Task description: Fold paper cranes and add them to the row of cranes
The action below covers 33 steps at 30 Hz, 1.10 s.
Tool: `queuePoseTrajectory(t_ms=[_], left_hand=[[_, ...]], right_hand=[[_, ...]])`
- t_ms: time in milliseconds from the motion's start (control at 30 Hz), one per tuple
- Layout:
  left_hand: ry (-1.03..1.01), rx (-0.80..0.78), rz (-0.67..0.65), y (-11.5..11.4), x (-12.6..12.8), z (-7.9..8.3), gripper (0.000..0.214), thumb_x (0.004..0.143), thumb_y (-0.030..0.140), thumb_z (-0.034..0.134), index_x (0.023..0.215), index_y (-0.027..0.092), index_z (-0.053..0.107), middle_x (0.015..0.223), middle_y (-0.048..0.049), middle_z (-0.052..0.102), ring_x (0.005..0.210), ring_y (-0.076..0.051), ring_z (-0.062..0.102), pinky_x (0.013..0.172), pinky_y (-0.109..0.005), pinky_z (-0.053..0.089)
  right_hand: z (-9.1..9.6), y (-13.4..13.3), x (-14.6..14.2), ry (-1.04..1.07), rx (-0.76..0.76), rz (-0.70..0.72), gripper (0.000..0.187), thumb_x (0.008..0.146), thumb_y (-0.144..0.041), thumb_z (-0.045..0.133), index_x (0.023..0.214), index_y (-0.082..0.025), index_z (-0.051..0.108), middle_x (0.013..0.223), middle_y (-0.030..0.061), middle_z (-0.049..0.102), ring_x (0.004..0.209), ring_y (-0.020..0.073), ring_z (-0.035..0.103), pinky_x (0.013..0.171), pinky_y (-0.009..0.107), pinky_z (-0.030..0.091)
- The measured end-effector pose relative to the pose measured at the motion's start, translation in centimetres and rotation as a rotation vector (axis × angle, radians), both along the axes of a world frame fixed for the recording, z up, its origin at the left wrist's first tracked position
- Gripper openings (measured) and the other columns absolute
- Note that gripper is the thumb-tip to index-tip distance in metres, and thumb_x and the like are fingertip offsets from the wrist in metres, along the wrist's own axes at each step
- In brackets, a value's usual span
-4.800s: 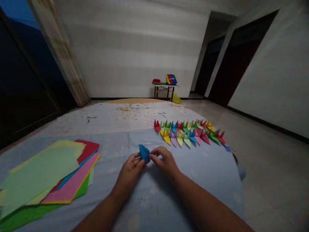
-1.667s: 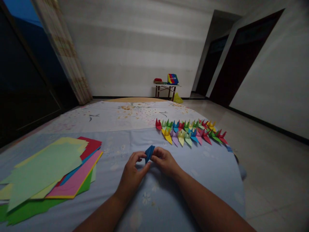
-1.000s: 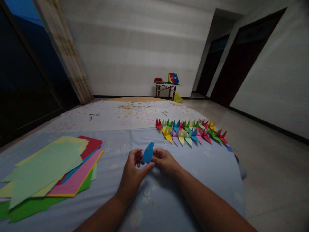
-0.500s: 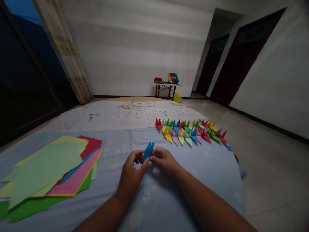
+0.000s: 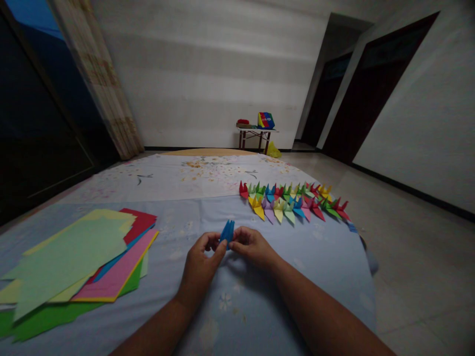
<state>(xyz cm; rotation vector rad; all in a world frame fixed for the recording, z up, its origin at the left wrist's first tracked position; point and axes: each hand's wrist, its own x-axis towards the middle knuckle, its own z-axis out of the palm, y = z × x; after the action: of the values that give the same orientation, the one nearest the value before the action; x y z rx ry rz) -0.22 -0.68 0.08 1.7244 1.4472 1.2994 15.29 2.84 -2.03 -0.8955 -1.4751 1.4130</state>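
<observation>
And here's the blue folded paper (image 5: pixel 227 232), narrow points up, standing between my two hands! My left hand (image 5: pixel 203 256) has it pinched low down, thumb on the near face, fingers at its left edge. My right hand (image 5: pixel 255 248) is in close too, thumb and fingers bunched at its lower right edge; whether they're pinching, I can't tell. Beyond it to the right, rows of paper birds (image 5: pixel 298 208); well to its left, loose paper sheets (image 5: pixel 74 257)!

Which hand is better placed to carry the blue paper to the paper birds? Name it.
Probably the right hand: it touches the blue paper and is nearer the paper birds. The left hand holds it too, but sits farther away.
</observation>
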Motion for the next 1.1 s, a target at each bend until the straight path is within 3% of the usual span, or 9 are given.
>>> queuePoseTrajectory(t_ms=[200,300,433,567,700,800,933,1100], left_hand=[[-0.020,-0.061,-0.046,0.3,-0.2,-0.2,0.021,0.080,0.037,0.050,0.085,0.018,0.059,0.073,-0.0001,0.062,0.070,-0.017,0.057,0.067,-0.028,0.043],[-0.003,-0.088,-0.046,0.3,-0.2,-0.5,0.021,0.079,0.038,0.051,0.085,0.018,0.058,0.070,0.0006,0.060,0.068,-0.017,0.057,0.065,-0.027,0.042],[0.063,-0.139,-0.068,0.3,-0.1,-0.8,0.025,0.079,0.038,0.051,0.095,0.019,0.054,0.066,0.0022,0.058,0.064,-0.017,0.058,0.060,-0.027,0.042],[0.306,-0.033,-0.053,0.3,-0.3,-1.0,0.023,0.079,0.033,0.052,0.098,0.020,0.052,0.068,0.0019,0.060,0.066,-0.018,0.057,0.067,-0.030,0.041],[0.644,0.103,-0.076,0.4,-0.7,-1.0,0.014,0.079,0.027,0.054,0.092,0.022,0.058,0.080,-0.0014,0.063,0.081,-0.021,0.056,0.078,-0.035,0.036],[0.777,0.143,-0.025,0.2,-0.8,-0.7,0.018,0.079,0.028,0.055,0.096,0.023,0.061,0.092,-0.0046,0.062,0.092,-0.023,0.052,0.081,-0.037,0.034],[0.844,0.211,-0.053,-0.2,-0.5,0.2,0.017,0.080,0.024,0.055,0.095,0.024,0.064,0.103,-0.0058,0.061,0.100,-0.024,0.049,0.086,-0.040,0.031],[0.968,0.162,-0.166,-1.2,0.3,0.6,0.016,0.083,0.024,0.051,0.090,0.022,0.066,0.093,-0.0055,0.066,0.098,-0.025,0.051,0.086,-0.042,0.030]], right_hand=[[0.8,-0.2,0.4,-0.046,0.004,0.011,0.034,0.070,-0.037,0.066,0.096,-0.017,0.057,0.065,-0.0033,0.055,0.056,0.0083,0.049,0.056,0.022,0.037],[0.8,-0.1,0.4,-0.043,0.011,-0.036,0.026,0.073,-0.039,0.061,0.084,-0.015,0.059,0.070,-0.0004,0.060,0.062,0.0106,0.053,0.062,0.024,0.041],[0.3,0.0,0.3,-0.218,0.021,-0.144,0.022,0.072,-0.036,0.059,0.071,-0.014,0.058,0.063,-0.0006,0.059,0.057,0.0105,0.051,0.056,0.023,0.039],[0.1,-0.2,0.1,-0.496,0.095,-0.221,0.019,0.075,-0.032,0.055,0.072,-0.015,0.061,0.062,-0.0002,0.059,0.057,0.0107,0.050,0.053,0.021,0.035],[0.5,-0.5,-0.2,-0.791,0.219,-0.264,0.020,0.077,-0.032,0.052,0.069,-0.016,0.062,0.063,-0.0002,0.061,0.062,0.0115,0.052,0.065,0.026,0.034],[0.8,-0.6,-0.3,-0.940,0.273,-0.272,0.020,0.078,-0.033,0.053,0.070,-0.018,0.063,0.067,0.0005,0.064,0.069,0.0136,0.053,0.074,0.030,0.029],[0.8,-0.3,-0.3,-1.037,0.279,-0.308,0.019,0.075,-0.037,0.058,0.079,-0.020,0.064,0.077,0.0029,0.065,0.081,0.0188,0.051,0.073,0.032,0.025],[0.4,0.0,-0.2,-1.045,0.265,-0.334,0.024,0.072,-0.039,0.061,0.088,-0.021,0.061,0.082,0.0031,0.063,0.085,0.0201,0.049,0.073,0.031,0.025]])
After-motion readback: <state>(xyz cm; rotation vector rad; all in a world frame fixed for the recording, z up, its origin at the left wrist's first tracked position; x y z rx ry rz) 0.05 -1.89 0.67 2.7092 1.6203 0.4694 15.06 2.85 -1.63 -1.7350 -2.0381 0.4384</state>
